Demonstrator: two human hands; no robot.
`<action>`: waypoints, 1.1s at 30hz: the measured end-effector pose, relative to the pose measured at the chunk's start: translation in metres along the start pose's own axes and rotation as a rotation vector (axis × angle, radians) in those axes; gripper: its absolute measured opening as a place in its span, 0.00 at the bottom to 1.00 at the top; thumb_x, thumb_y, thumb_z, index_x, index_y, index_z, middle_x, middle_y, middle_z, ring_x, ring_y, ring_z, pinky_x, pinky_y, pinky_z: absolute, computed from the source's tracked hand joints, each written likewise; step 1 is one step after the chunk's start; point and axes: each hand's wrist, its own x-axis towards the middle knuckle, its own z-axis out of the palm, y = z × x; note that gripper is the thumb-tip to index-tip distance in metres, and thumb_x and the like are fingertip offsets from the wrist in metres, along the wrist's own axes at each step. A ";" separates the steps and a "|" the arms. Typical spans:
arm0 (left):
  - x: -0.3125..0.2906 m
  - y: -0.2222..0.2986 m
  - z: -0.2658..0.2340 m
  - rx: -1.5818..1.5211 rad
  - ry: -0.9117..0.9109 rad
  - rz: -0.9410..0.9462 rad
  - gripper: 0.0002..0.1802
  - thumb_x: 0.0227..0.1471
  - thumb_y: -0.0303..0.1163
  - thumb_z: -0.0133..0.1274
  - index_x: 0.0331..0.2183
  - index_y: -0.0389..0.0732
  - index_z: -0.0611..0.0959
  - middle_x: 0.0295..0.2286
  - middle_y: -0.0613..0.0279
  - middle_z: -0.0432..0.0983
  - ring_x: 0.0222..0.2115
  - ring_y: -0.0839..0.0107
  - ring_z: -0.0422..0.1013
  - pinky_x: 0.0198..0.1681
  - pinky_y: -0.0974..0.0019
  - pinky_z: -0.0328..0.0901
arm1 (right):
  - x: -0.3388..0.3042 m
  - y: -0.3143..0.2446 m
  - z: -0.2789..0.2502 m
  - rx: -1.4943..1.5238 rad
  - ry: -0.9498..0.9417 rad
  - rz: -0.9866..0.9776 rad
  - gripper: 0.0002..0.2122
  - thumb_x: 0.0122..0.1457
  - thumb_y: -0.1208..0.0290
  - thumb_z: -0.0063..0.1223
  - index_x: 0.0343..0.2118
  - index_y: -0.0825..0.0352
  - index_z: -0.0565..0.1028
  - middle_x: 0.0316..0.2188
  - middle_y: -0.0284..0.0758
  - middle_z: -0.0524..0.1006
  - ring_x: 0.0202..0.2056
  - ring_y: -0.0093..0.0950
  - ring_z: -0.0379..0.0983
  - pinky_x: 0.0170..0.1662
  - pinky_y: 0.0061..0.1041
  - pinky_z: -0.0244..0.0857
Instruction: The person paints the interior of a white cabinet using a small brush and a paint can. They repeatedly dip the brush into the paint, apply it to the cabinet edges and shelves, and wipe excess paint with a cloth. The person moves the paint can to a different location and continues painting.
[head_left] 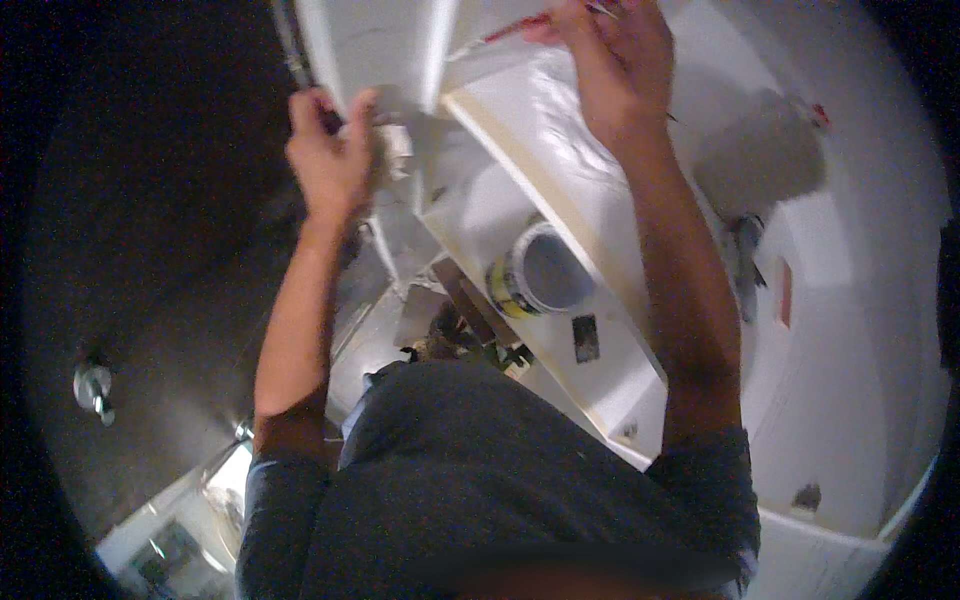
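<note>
My right hand (620, 75) is raised at the top, its fingers closed around a slim red-handled tool with a pale tip, apparently a paintbrush (515, 28). That tip points left, close to a white upright surface (440, 50). Further left, my left hand (330, 155) has its fingers curled on a thin dark rod (290, 45) that runs upward from it; the thumb stands apart. Beside this hand is a small crumpled white piece (397, 150). Between my forearms and below the hands stands a round bucket (555, 268) with a yellow label and a greyish-white inside.
A white panel with a pale tan edge (530, 165) slants beside the bucket. Near it is a dark rectangular opening (586, 338). A dark wall (170, 220) with a metal fixture (93, 388) fills the left. Mixed items (450, 335) lie low in front of my body.
</note>
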 end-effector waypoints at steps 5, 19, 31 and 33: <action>0.002 -0.032 -0.014 -0.049 -0.034 -0.119 0.22 0.55 0.44 0.64 0.32 0.37 0.72 0.24 0.65 0.69 0.26 0.72 0.64 0.34 0.66 0.65 | 0.015 0.011 0.004 0.138 -0.132 -0.172 0.08 0.69 0.70 0.50 0.43 0.71 0.71 0.32 0.36 0.76 0.31 0.22 0.75 0.36 0.25 0.75; -0.099 0.151 -0.076 -0.659 -1.066 0.202 0.19 0.50 0.18 0.50 0.44 0.41 0.82 0.39 0.50 0.82 0.33 0.62 0.80 0.37 0.64 0.74 | 0.018 -0.012 -0.012 0.608 0.159 -0.065 0.05 0.68 0.70 0.49 0.41 0.65 0.69 0.26 0.33 0.75 0.26 0.23 0.75 0.30 0.24 0.70; -0.106 0.175 -0.072 -0.765 -1.259 0.342 0.24 0.52 0.29 0.55 0.52 0.43 0.73 0.29 0.53 0.81 0.27 0.53 0.79 0.34 0.54 0.72 | -0.010 -0.040 -0.010 0.773 0.436 -0.048 0.04 0.67 0.70 0.51 0.40 0.62 0.72 0.31 0.32 0.74 0.30 0.27 0.74 0.35 0.30 0.70; -0.104 0.171 -0.075 -0.700 -1.297 0.430 0.21 0.52 0.29 0.55 0.50 0.41 0.76 0.30 0.52 0.81 0.26 0.52 0.79 0.34 0.54 0.72 | -0.016 -0.039 -0.012 0.724 0.443 -0.054 0.05 0.66 0.68 0.53 0.41 0.61 0.71 0.31 0.32 0.74 0.31 0.27 0.74 0.37 0.31 0.72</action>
